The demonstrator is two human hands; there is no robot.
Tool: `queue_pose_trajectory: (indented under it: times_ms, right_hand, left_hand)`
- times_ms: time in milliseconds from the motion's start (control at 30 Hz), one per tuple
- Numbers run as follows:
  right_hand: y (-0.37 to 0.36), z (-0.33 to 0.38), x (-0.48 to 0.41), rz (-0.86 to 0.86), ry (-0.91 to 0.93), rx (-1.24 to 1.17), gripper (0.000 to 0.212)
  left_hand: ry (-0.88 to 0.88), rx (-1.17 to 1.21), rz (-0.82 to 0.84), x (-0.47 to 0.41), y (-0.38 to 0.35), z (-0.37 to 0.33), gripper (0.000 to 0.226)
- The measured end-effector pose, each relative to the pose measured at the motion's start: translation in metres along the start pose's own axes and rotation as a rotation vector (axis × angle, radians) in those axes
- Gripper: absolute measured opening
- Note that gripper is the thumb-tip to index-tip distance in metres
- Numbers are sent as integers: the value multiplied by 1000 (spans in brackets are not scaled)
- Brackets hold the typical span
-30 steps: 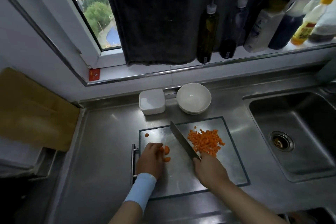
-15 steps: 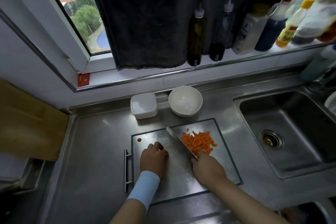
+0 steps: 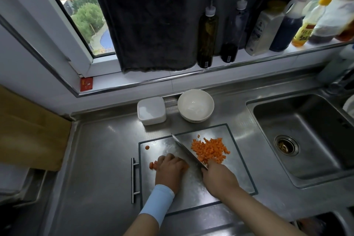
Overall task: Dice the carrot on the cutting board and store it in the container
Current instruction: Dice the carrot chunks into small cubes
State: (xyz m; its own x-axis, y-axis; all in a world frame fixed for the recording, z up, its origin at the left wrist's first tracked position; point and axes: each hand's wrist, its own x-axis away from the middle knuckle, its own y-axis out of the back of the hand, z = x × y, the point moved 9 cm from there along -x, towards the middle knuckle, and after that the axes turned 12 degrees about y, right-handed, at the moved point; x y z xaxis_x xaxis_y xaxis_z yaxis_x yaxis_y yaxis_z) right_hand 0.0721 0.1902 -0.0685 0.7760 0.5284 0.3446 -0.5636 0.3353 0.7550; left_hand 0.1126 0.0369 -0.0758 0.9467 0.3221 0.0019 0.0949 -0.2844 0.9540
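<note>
Head view, looking down on a steel surface (image 3: 105, 159). Cutting board (image 3: 191, 193) lies at centre, handle bar at its 9 o'clock edge. Diced carrot (image 3: 209, 149) sits in a loose pile at the board's 1 o'clock area. One stray carrot slice (image 3: 147, 147) lies near the 10 o'clock corner, apart from the rest. Left hand (image 3: 169, 171), pale blue wristband (image 3: 158, 203) on the forearm, is knuckles-up at the board's 9 o'clock half, fingers curled down over the uncut carrot pieces (image 3: 152, 165); orange shows at both sides of the hand, most of it hidden beneath. Right hand (image 3: 220, 178) is closed round the handle of the knife (image 3: 186, 150); the handle itself is covered. Blade runs from that hand toward 11 o'clock, between the left hand and the diced pile, just beside both. Cannot tell if the edge touches the board. Container (image 3: 151, 110), white, stands off the board at 11 o'clock; white bowl (image 3: 195, 105) just beside it at 12 o'clock. Sink (image 3: 306, 140) at 3 o'clock.
</note>
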Motion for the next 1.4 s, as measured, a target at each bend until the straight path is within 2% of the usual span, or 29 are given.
queue_pose_trajectory:
  times_ms: [100,233,500,600,733,1033,1167,1400]
  right_hand:
    - [-3,2,-2,21,3,-44,16]
    - [-7,3,1,43,-1,-92,14]
    - [-3,4,7,34,24,-18,19]
    - [-2,7,15,21,58,76,14]
    - [0,11,24,2,80,122,14]
    - [1,22,29,33,102,209,31]
    - [0,20,28,36,95,202,34]
    - [-3,13,17,80,84,147,21]
  left_hand:
    - [-68,90,-33,8,-1,-12,19]
    - [103,281,-93,15,-2,9,17]
    - [4,198,-119,15,-11,4,3]
    - [-14,169,-89,12,-11,1,16]
    - [-22,122,-41,7,-13,0,23]
    - [15,55,4,7,-7,-6,33]
    - [24,79,13,7,-9,-5,32]
    - [56,154,35,6,-14,0,18]
